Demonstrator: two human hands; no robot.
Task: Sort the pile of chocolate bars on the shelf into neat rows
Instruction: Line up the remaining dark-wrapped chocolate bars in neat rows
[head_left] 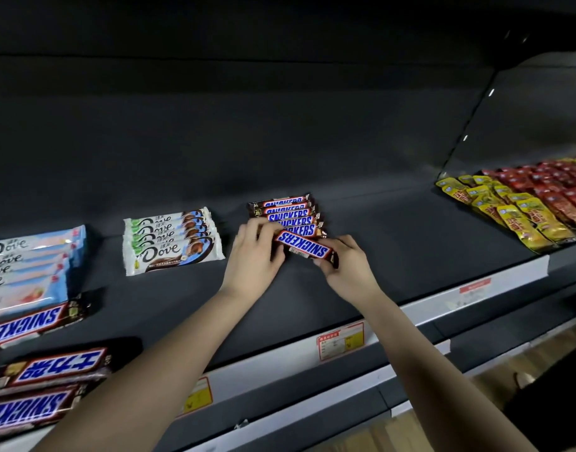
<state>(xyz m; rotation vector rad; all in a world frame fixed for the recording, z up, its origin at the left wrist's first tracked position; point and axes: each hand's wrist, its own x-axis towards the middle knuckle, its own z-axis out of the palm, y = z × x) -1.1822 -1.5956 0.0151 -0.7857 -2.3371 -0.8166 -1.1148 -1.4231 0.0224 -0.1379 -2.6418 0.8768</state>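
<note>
a dark grey shelf [394, 223] runs across the whole view, with a matte dark back panel [247, 109] rising behind it. a white price rail [427, 308] runs along its front edge and carries red-bordered labels [340, 340]. below it another dark shelf edge shows, and a wooden floor [538, 357] at the lower right. a clear divider [525, 125] stands on the right. beyond it lie rows of yellow packets [495, 207] and red packets [560, 187].

at far left is a row of pale blue dove bars [29, 265]. three loose snickers bars [51, 367] lie at odd angles in front of it near the edge. a row of white and green dove bars [172, 239] sits nearer the middle, well apart from both. the snickers row [286, 212] is overlapped front to back at the centre.

the held snickers bar [304, 246] sits tilted just in front of that row. the left hand [254, 256] has its fingers curled over the bar's left end, and the right hand [348, 262] pinches its right end between thumb and fingertips.
</note>
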